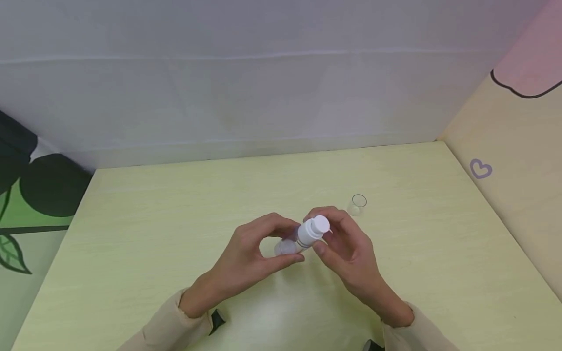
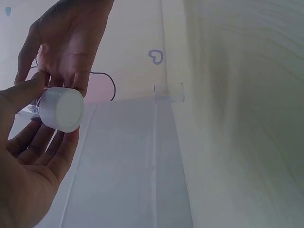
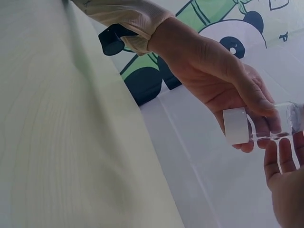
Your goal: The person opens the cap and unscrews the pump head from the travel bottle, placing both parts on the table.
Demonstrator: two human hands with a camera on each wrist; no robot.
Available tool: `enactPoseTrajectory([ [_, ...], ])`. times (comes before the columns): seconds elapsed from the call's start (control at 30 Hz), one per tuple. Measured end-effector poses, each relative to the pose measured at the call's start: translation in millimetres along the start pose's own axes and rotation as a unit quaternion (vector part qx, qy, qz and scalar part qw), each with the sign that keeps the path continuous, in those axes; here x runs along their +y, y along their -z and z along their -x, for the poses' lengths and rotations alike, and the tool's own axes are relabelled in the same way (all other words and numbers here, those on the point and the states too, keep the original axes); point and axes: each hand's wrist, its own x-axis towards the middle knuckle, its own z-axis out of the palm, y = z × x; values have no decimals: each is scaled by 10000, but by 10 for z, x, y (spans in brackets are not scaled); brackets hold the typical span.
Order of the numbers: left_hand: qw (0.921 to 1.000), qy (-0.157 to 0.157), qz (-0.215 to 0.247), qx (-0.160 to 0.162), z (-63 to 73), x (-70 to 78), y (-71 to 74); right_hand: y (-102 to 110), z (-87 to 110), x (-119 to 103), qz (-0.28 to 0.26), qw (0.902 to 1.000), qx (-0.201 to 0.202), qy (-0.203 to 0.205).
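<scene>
A small pump bottle with a white pump head [image 1: 313,229] and a clear body is held up over the table, tilted with its pump end toward the right. My left hand [image 1: 256,243] grips the body between thumb and fingers. Around the pump end curl the thumb and fingers of my right hand [image 1: 349,251]. The left wrist view shows the bottle's thick white base [image 2: 66,110] face on. From the right wrist view the clear body [image 3: 285,116] appears between both hands, and the pump end lies out of frame.
A clear open cylinder [image 1: 357,205], like a bottle's overcap, stands on the pale table [image 1: 175,204] beyond my right hand. A white wall hanging [image 1: 263,97] rises behind the table, and a panel with a purple heart [image 1: 480,168] borders its right side.
</scene>
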Motion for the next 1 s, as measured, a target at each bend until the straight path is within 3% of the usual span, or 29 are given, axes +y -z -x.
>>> enactPoseTrajectory([
  [0.43, 9999, 24, -28, 97, 4, 27, -83, -111, 24, 18, -372, 9959, 608, -549],
  [0.77, 9999, 101, 97, 38, 23, 21, -29, -101, 23, 49, -409, 9979, 426, -256],
  [1.0, 9999, 90, 75, 53, 20, 2, -9, -97, 39, 40, -358, 9985, 321, -270],
])
